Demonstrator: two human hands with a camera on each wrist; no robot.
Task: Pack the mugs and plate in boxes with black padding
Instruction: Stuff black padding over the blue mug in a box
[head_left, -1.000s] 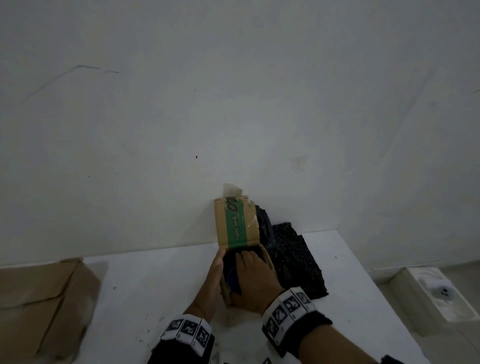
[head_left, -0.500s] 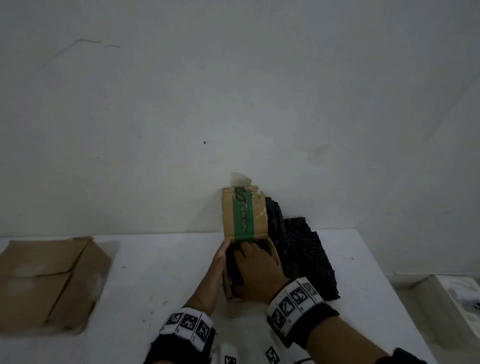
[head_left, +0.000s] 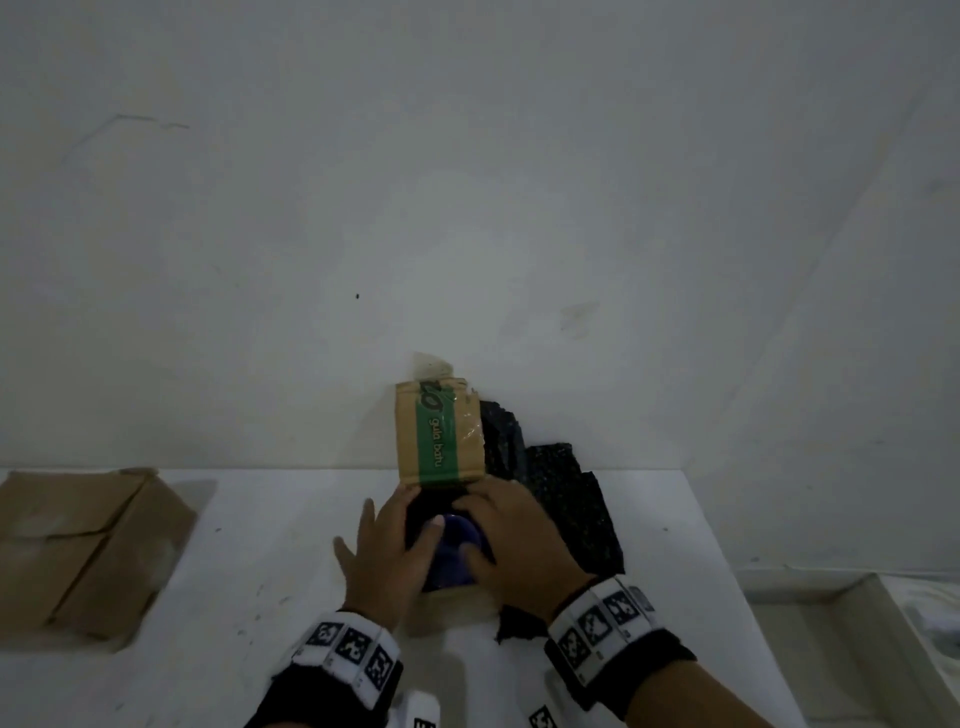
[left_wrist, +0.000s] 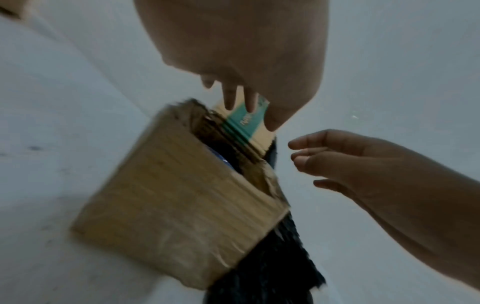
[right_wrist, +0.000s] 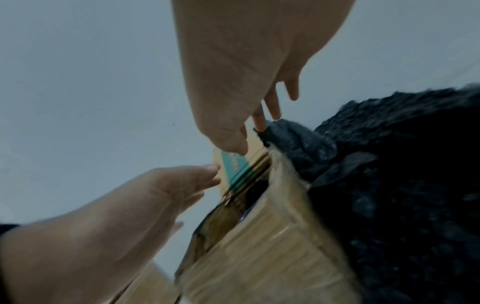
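Note:
A small cardboard box (head_left: 439, 441) with a green-striped flap standing up sits near the wall. A dark blue mug (head_left: 457, 540) lies inside it, with black padding around it. My left hand (head_left: 384, 551) rests at the box's left side, fingers straight and spread, thumb tip at the mug. My right hand (head_left: 514, 540) covers the right side, fingers loosely bent and holding nothing. In the left wrist view the left fingers (left_wrist: 249, 100) reach to the flap above the box (left_wrist: 176, 205). In the right wrist view the right fingers (right_wrist: 259, 121) touch the padding edge (right_wrist: 298, 139).
More black padding (head_left: 561, 499) is heaped right of the box against the wall. A closed brown cardboard box (head_left: 88, 545) lies at the left of the white table (head_left: 260, 519). A white tray-like container (head_left: 831, 623) sits beyond the table's right edge.
My right hand has lifted out of the box mouth, so the blue mug now shows between both hands. The left fingers have spread out beside the box. The head camera has shifted.

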